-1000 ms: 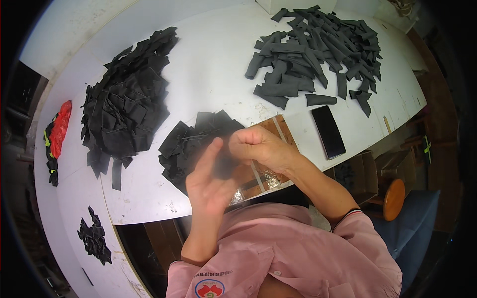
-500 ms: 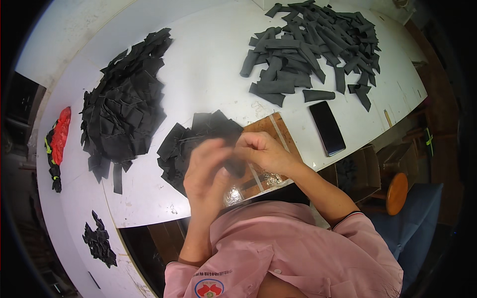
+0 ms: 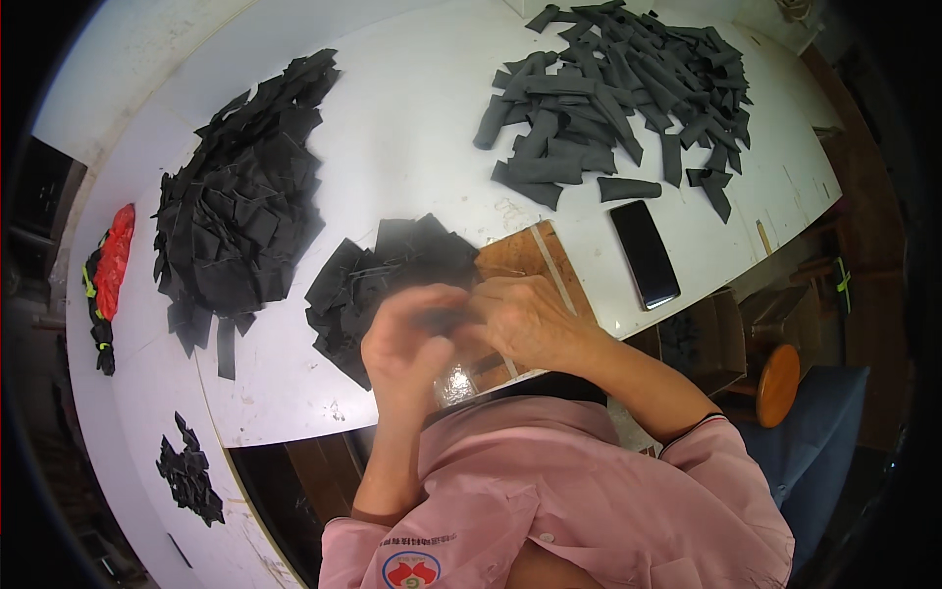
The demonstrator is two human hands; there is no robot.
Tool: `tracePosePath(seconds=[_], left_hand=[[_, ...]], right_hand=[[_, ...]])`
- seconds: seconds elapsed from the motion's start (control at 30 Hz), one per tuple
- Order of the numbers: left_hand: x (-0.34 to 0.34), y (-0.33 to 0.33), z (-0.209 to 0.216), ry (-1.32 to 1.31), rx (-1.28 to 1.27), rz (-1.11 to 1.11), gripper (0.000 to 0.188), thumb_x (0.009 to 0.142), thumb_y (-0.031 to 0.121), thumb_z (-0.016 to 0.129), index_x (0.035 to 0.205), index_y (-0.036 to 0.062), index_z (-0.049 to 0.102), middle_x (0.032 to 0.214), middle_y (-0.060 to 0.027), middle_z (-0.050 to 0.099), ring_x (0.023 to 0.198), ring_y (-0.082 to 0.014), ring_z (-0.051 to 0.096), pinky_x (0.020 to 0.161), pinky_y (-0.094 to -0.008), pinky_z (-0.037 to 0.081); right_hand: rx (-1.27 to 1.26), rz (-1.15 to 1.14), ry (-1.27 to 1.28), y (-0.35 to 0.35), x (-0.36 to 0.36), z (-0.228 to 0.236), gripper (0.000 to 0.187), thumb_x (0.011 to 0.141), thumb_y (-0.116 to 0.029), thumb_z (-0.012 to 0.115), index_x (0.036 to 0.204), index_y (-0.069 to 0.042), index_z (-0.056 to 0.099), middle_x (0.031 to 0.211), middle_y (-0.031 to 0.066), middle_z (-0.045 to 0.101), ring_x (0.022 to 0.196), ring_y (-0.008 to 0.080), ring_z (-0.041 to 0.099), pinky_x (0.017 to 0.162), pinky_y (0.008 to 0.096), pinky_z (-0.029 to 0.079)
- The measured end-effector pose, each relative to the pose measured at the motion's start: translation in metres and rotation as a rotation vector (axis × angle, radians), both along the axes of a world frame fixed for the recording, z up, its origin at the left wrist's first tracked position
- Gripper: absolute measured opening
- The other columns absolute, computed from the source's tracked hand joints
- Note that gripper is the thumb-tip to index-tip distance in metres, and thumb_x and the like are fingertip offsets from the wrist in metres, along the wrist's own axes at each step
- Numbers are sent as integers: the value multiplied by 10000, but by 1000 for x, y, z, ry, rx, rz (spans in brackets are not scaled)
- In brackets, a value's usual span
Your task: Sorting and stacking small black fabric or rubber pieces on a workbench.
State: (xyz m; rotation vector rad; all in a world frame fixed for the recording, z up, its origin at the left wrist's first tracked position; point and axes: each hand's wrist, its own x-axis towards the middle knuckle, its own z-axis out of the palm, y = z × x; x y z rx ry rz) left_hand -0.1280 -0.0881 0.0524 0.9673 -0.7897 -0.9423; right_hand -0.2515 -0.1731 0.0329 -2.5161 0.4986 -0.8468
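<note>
My left hand [image 3: 402,339] is curled, its fingers and thumb closed around a black fabric piece [image 3: 441,320] that shows as a blurred dark patch. My right hand [image 3: 535,319] meets it from the other side, fingers bent and pinched at the piece's edge; their tips are mostly hidden. Both hands are over the near edge of a brown wooden board [image 3: 510,257] with clear tape on it. Right behind my left hand lies a small heap of flat black fabric pieces [image 3: 412,245].
A large heap of black fabric pieces [image 3: 235,206] lies left, rolled dark grey fabric tubes [image 3: 579,98] far right. A phone [image 3: 644,253] rests near the table's right edge. A red bundle [image 3: 116,265] and black scraps [image 3: 191,471] lie at left; a round stool [image 3: 778,385] stands right.
My two hands have come closer together and slightly lower. The dark piece that hung below my right fingers is now within my left hand's grasp.
</note>
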Motion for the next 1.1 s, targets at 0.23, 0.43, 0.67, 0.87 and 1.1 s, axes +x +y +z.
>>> tracePosePath(seconds=[0.23, 0.43, 0.67, 0.87, 1.1], left_hand=[[11, -18, 26, -972, 122, -179, 135, 699, 31, 620, 814, -23, 577, 644, -38, 576, 716, -127, 534, 738, -259, 406], [3, -3, 18, -342, -95, 69, 171, 767, 121, 592, 880, -3, 557, 798, -152, 599, 742, -213, 570, 839, -394, 388], [16, 1, 2, 338, -155, -57, 136, 783, 166, 581, 831, 42, 553, 850, -93, 562, 859, -236, 504, 866, -416, 356], [14, -2, 1, 227, -106, -8, 136, 783, 148, 581, 829, 24, 551, 827, -110, 567, 820, -243, 518, 840, -405, 376], [18, -3, -2, 131, -116, 26, 131, 785, 131, 578, 800, 4, 548, 817, -122, 578, 832, -246, 531, 825, -390, 373]], right_hand=[[99, -10, -127, 6, -2, -20, 192, 755, -201, 570, 688, -24, 541, 575, 76, 495, 563, 246, 529, 494, 352, 424], [28, 6, 13, -2, -2, 8, 244, 723, -267, 600, 667, -39, 534, 577, 66, 502, 571, 239, 534, 513, 336, 410], [45, 26, 115, -1, 4, 9, 275, 721, -284, 599, 613, -48, 507, 577, 68, 497, 574, 241, 532, 503, 336, 406], [51, 16, 18, 2, 2, 7, 304, 745, -299, 580, 599, -42, 506, 553, 83, 498, 526, 267, 531, 476, 358, 401], [97, -19, 100, 4, 5, 2, 335, 740, -322, 586, 582, -39, 502, 540, 85, 510, 519, 264, 533, 492, 361, 418]])
